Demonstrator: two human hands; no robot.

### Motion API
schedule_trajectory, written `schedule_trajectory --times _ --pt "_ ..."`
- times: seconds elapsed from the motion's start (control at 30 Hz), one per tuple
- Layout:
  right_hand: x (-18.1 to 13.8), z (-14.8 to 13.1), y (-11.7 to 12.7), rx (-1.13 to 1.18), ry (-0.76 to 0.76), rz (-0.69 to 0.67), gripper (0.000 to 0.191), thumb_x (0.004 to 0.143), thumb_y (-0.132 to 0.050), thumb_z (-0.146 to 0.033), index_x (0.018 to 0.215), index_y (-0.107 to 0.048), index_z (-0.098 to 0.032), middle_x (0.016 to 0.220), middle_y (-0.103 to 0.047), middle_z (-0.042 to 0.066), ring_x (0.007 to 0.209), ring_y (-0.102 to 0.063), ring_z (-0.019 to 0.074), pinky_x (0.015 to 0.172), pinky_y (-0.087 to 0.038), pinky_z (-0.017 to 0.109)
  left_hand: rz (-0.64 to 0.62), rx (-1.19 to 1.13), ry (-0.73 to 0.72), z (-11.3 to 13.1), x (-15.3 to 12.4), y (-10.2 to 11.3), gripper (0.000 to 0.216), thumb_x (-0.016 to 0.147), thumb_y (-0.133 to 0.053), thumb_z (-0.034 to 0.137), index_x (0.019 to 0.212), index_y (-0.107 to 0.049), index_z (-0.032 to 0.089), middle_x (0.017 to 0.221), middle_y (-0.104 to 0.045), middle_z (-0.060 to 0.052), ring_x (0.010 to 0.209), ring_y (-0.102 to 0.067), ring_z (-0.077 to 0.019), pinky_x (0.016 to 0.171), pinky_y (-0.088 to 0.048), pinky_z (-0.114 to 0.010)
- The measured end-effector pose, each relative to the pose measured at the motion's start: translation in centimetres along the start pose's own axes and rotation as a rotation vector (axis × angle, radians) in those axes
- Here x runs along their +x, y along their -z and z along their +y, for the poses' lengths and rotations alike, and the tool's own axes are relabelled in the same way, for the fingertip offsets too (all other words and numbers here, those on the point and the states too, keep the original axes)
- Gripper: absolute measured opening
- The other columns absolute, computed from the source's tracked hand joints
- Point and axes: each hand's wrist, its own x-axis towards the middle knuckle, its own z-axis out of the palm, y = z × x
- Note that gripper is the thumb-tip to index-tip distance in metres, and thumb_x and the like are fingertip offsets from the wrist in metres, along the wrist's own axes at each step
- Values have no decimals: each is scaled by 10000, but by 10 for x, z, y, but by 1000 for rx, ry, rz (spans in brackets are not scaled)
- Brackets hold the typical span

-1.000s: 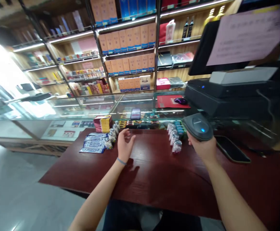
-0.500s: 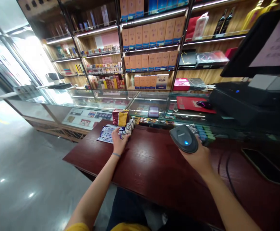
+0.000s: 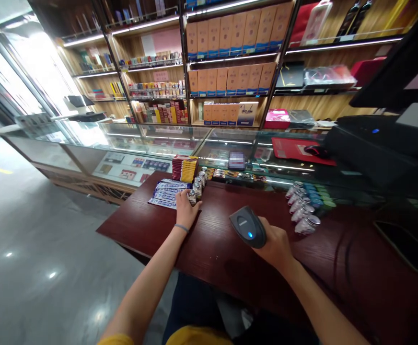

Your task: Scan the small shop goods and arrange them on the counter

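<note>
My right hand (image 3: 277, 242) is wrapped round a dark barcode scanner (image 3: 248, 227) with a lit blue light, held above the dark red wooden table (image 3: 216, 230). At the left, my left hand (image 3: 187, 211) has its thumb and fingers on either side of the nearest small silver-capped bottle (image 3: 192, 197), closed on it. More such bottles (image 3: 198, 183) stand in a row behind it. Beside that hand lie blue-and-white wrapped sticks (image 3: 168, 192), flat and side by side. Behind them is a stack of red and yellow packets (image 3: 184, 168).
On the right lie several silver-capped bottles (image 3: 302, 211), with blue and green packs (image 3: 319, 194) behind. A phone (image 3: 405, 247) and a dark cable are near the right edge. A glass display counter (image 3: 216, 143), a mouse (image 3: 316, 151) and a monitor (image 3: 385, 72) stand beyond.
The scanner in my right hand has moved left and down, uncovering the bottles on the right. My left hand has drawn in around the nearest bottle. The view has shifted slightly.
</note>
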Motion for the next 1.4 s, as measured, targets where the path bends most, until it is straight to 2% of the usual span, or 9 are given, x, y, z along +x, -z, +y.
schedule_trajectory --times 0.17,0.3,0.47,0.6,0.73,0.9,1.07,1.27,1.4 --pt "0 3 -1 4 33 -5 328 764 -573 -255 1084 -600 -190 604 -653 3 511 -667 228 513 -471 285 -19 -106 74 6 3 5 494 793 -761 152 1246 -570 197 1169 -579 -119 1170 -536 -310 1060 -434 -516" --pt "0 4 1 -1 71 23 357 776 -569 -236 1126 -586 -172 637 -678 16 502 -672 233 505 -480 296 -82 -416 200 20 5 13 560 809 -782 258 1334 -589 233 1256 -608 -108 1128 -586 -264 998 -489 -429" --pt "1 4 5 -9 82 14 396 790 -566 -213 1183 -548 -158 714 -732 46 518 -699 244 505 -498 310 -361 -1069 484 37 6 26 794 831 -796 364 1542 -443 326 1307 -635 -68 1092 -635 -207 917 -532 -334" --pt "1 3 9 50 40 -115 477 759 -586 -217 1233 -534 -188 738 -751 32 574 -728 245 536 -503 299 -531 -1304 625 40 6 34 784 826 -818 296 1529 -478 363 1294 -663 -34 1036 -650 -163 881 -531 -274" --pt "0 -1 11 126 87 -261 496 776 -590 -232 1265 -515 -193 812 -781 41 649 -759 244 585 -501 292 -609 -1362 677 39 6 38 771 829 -818 268 1518 -494 384 1249 -682 -19 967 -660 -140 866 -535 -269" --pt "1 -5 12 158 165 -336 527 809 -574 -230 1321 -475 -154 804 -783 49 653 -759 249 590 -474 293 -606 -1299 679 38 6 37 803 800 -837 325 1523 -492 377 1274 -679 -42 1002 -672 -187 868 -545 -309" --pt "2 -7 14 172 167 -392 321 765 -604 -226 1083 -572 -196 729 -751 29 613 -724 222 577 -421 277 -560 -1223 633 37 6 30 754 817 -825 355 1506 -519 339 1283 -676 -65 1094 -666 -237 952 -540 -396" --pt "3 -8 16 174 156 -360 405 764 -604 -241 1165 -583 -185 751 -756 37 611 -712 217 578 -426 271 -548 -1233 645 38 8 31 748 780 -852 423 1460 -560 315 1277 -671 -95 1149 -663 -290 982 -550 -475" --pt "3 -6 16 155 144 -315 418 767 -599 -233 1182 -585 -186 758 -760 36 607 -715 214 576 -437 269 -575 -1309 698 37 6 38 803 779 -853 440 1483 -469 396 1267 -658 -62 1175 -670 -314 988 -552 -569"
